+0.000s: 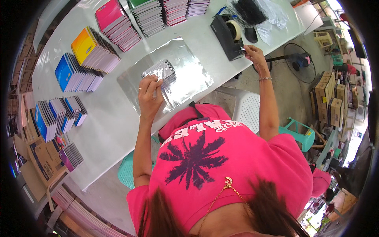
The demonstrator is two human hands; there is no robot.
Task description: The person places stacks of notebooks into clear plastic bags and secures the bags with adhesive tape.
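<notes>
My left hand (150, 94) presses its closed fingers on folded clear plastic film (158, 72). Beneath that film is a small bundle of spiral-bound notebooks (169, 74), partly hidden by glare. More clear plastic sheet (188, 65) lies flat around the bundle on the white table (106, 130). Out to the right, my right hand (257, 58) pinches at the front end of a black tape dispenser (222, 37), on what looks like the tape's end. A roll of tape (233, 30) sits in the dispenser.
Notebook stacks with pink (111, 17), yellow (85, 45) and blue (65, 73) covers line the table's far and left sides. Loose plastic (274, 17) lies beyond the dispenser. Right of the table stand a fan (299, 62), a green stool (298, 136) and cardboard boxes (325, 94).
</notes>
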